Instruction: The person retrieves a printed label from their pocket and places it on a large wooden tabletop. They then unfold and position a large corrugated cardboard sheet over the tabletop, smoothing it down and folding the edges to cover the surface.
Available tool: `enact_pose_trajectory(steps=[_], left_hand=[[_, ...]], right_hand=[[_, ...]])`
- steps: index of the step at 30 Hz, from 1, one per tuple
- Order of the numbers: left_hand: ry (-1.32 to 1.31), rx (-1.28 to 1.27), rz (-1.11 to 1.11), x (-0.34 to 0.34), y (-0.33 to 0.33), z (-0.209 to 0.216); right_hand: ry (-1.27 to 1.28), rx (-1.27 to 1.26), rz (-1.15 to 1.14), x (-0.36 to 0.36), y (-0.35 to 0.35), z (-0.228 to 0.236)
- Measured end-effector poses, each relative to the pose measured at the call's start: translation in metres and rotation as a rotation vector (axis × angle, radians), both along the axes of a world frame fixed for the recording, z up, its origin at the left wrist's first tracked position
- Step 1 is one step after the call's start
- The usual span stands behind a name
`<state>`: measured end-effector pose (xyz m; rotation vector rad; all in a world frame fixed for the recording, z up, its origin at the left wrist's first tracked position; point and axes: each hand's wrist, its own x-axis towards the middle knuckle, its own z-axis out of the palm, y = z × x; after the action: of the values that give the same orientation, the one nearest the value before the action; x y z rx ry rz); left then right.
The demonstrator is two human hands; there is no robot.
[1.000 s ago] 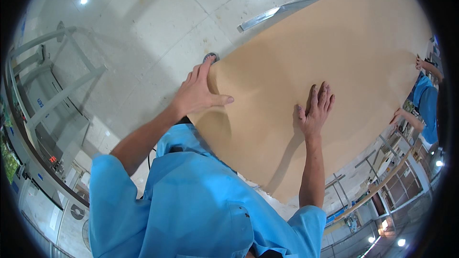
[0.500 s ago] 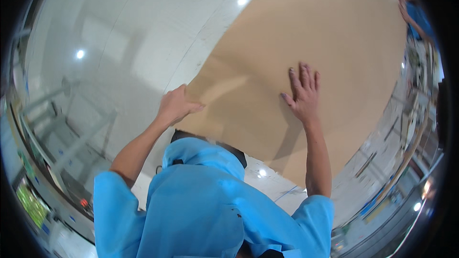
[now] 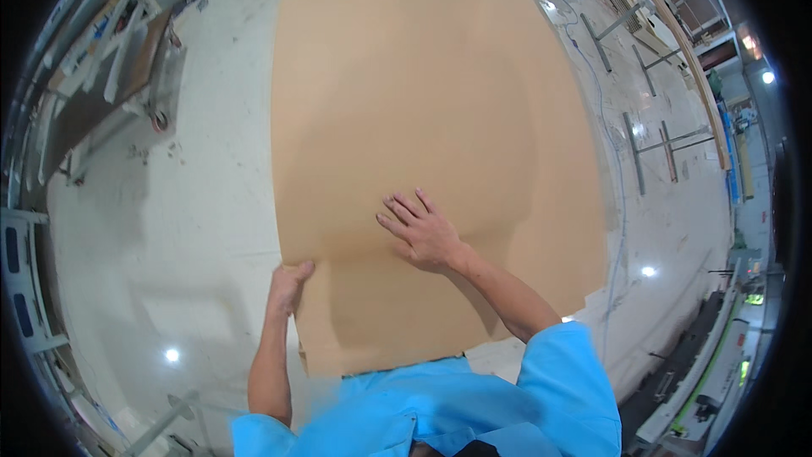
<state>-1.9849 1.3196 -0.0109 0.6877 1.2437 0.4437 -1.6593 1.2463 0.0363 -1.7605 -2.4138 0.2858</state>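
A large tan sheet (image 3: 423, 101), smooth and board-like, stretches from near my waist to the top of the view. My left hand (image 3: 290, 283) is closed around its left edge, thumb on the upper face and the other fingers mostly hidden beneath. Palm down, my right hand (image 3: 423, 231) lies on the sheet near its middle with the fingers spread. The near edge of the sheet sits against the front of my blue shirt (image 3: 440, 402). Its lower right corner looks uneven.
A wheeled rack (image 3: 127, 89) with boards stands at the upper left on the pale floor (image 3: 211, 186). Metal stands (image 3: 651, 144) and a blue cable (image 3: 600, 93) lie along the right side. Long machine-like equipment (image 3: 694, 372) is at the lower right.
My view has turned, and the sheet now runs straight ahead. My right hand is nearer the sheet's middle; the left still grips the edge. Another person's hands at the far right are out of view.
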Motion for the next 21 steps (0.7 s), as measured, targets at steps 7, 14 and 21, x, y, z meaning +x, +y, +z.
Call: enact_pose_trajectory(steps=[7,14,21], left_hand=[[0.135,-0.002,-0.156,-0.004,0.019,0.008],[0.153,-0.074,-0.227,-0.025,0.028,-0.004],[0.349,0.018,-0.364,-0.037,0.039,0.003]], right_hand=[[0.078,0.014,-0.064,0.002,-0.008,0.000],[0.341,0.149,-0.206,0.050,-0.047,-0.021],[-0.228,0.238,-1.315,0.314,-0.194,-0.019]])
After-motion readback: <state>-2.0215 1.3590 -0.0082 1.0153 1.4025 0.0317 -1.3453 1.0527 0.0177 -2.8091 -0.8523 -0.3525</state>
